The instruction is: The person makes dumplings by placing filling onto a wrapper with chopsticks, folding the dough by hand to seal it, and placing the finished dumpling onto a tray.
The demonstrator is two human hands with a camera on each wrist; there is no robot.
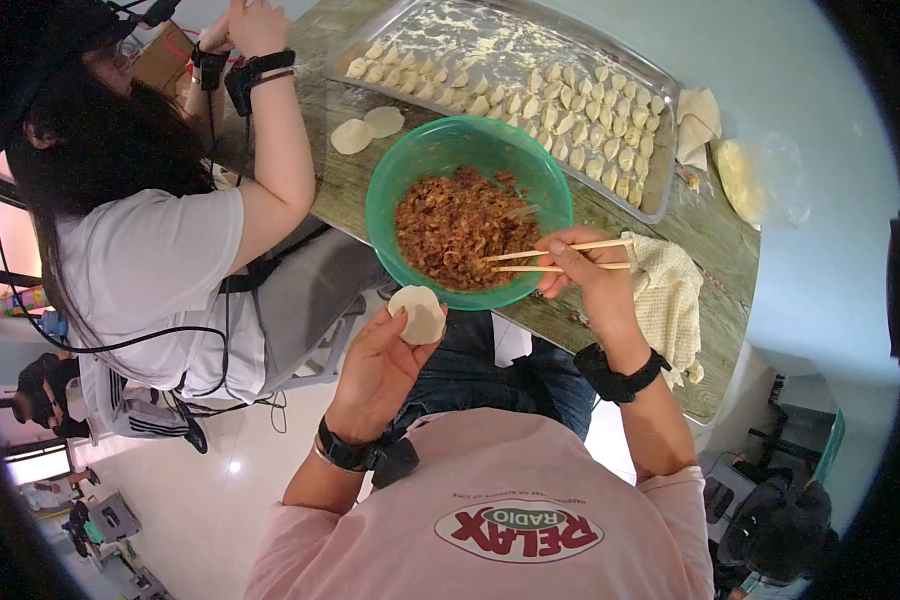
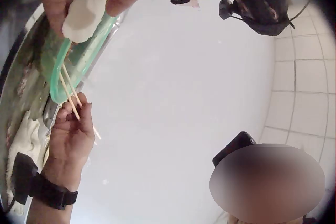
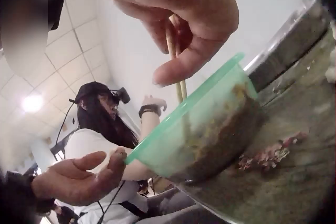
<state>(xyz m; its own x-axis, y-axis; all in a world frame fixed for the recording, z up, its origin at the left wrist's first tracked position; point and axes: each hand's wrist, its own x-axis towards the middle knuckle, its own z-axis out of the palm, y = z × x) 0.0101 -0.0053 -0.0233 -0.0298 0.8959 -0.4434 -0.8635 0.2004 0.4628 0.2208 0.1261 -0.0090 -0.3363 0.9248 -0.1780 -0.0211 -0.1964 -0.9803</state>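
My left hand (image 1: 378, 362) holds a round dumpling wrapper (image 1: 419, 314) between thumb and fingers, just off the near rim of a green bowl (image 1: 382, 215). In the left wrist view the pale wrapper (image 2: 85, 14) hangs beside that rim. A brown minced filling (image 1: 455, 222) fills much of the bowl. My right hand (image 1: 592, 283) grips a pair of chopsticks (image 1: 560, 257) over the bowl's right side, their tips in the filling. Seen from the right wrist, the chopsticks (image 3: 182, 90) slant down past the rim from between the thumb and fingers.
A metal tray (image 1: 660, 200) with many folded dumplings (image 1: 570, 115) lies behind the bowl. Two loose wrappers (image 1: 352, 136) rest on the table to its left. A cream cloth (image 1: 665, 300) lies at right, near a plastic bag (image 1: 745, 180). Another person (image 1: 160, 240) sits at left.
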